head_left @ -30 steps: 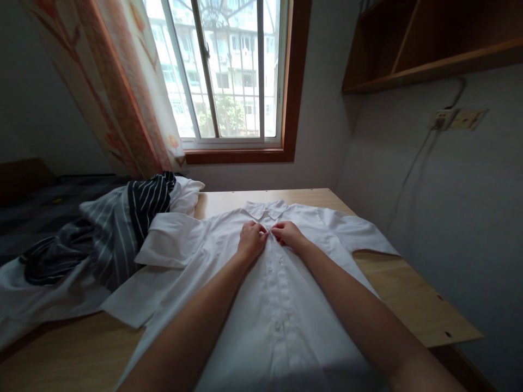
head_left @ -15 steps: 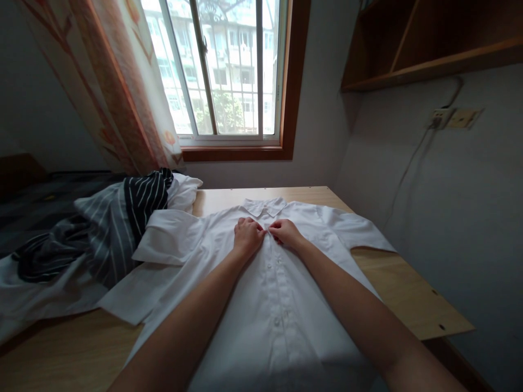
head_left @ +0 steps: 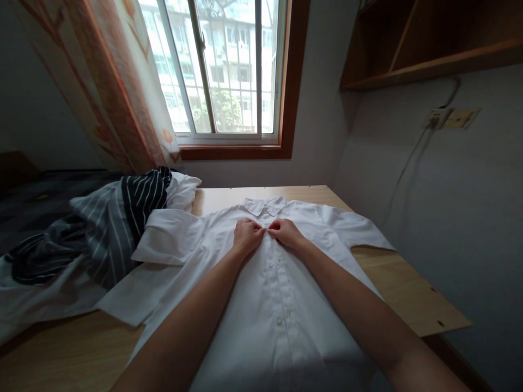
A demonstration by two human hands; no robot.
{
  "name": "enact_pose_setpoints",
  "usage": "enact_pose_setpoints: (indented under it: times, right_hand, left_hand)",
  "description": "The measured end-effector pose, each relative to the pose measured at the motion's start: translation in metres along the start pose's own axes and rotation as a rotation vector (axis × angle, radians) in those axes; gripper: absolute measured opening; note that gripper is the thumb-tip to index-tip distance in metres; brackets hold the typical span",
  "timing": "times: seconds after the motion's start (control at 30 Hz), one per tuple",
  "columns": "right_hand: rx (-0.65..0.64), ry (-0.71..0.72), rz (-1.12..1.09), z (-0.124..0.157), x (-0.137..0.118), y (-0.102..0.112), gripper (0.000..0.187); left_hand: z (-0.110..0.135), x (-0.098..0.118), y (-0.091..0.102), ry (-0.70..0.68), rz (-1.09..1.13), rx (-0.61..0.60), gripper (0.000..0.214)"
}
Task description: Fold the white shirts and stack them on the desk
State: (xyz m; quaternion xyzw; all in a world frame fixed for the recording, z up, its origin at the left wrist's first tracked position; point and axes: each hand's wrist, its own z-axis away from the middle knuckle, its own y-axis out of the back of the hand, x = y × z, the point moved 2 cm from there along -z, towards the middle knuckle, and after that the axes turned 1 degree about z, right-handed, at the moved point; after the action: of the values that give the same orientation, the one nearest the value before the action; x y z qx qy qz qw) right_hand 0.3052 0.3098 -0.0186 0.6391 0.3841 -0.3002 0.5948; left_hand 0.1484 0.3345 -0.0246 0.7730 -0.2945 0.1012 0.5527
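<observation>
A white short-sleeved shirt (head_left: 245, 305) lies face up on the wooden table, its collar (head_left: 265, 206) toward the window. Just below the collar, my left hand (head_left: 248, 234) pinches the front placket with thumb and fingers. My right hand (head_left: 285, 231) pinches the same strip from the other side, fingertips almost touching those of the left. Any button between the fingertips is hidden. Lower down the front, a small button (head_left: 279, 320) shows on the placket.
Heaped striped and white clothes (head_left: 110, 228) lie at the left, partly beside the shirt's sleeve. The wooden table (head_left: 412, 288) ends at a right edge near the wall. A curtain (head_left: 102, 81) hangs by the window (head_left: 229, 71); a wooden shelf (head_left: 433, 60) juts from the right wall.
Both hands stay at the same spot on the placket, with only slight finger movement. The placket's lower part has shifted a little to the right.
</observation>
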Motion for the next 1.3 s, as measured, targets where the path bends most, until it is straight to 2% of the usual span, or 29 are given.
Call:
enact_pose_setpoints:
  times: [0.1,0.27,0.47,0.53,0.73,1.07,1.3]
  right_hand:
    - [-0.006,-0.031,-0.047,-0.003,0.001,0.003,0.01]
    - [0.118,0.105,-0.017,-0.012,-0.002,0.006,0.008]
    - [0.206,-0.005,-0.118,-0.015,0.009,-0.008,0.01]
    - [0.181,-0.015,-0.178,-0.012,0.01,-0.01,0.011]
    - [-0.003,-0.127,-0.436,-0.004,0.007,-0.002,0.014]
    - [0.0,-0.142,-0.487,0.0,0.003,-0.002,0.012]
    - [-0.067,-0.145,-0.542,0.0,0.001,-0.002,0.006]
  left_hand:
    - [0.0,0.001,0.001,-0.001,0.011,-0.004,0.019]
    - [0.001,0.003,0.001,0.007,0.002,0.006,0.02]
    - [-0.001,0.001,0.0,0.034,0.069,0.001,0.021]
    - [-0.002,0.0,0.0,0.029,0.072,-0.004,0.021]
    - [-0.002,0.0,0.001,0.015,0.067,0.003,0.022]
    - [-0.002,0.001,0.002,0.004,0.088,0.013,0.02]
    - [0.0,0.003,0.002,0.005,0.052,-0.011,0.018]
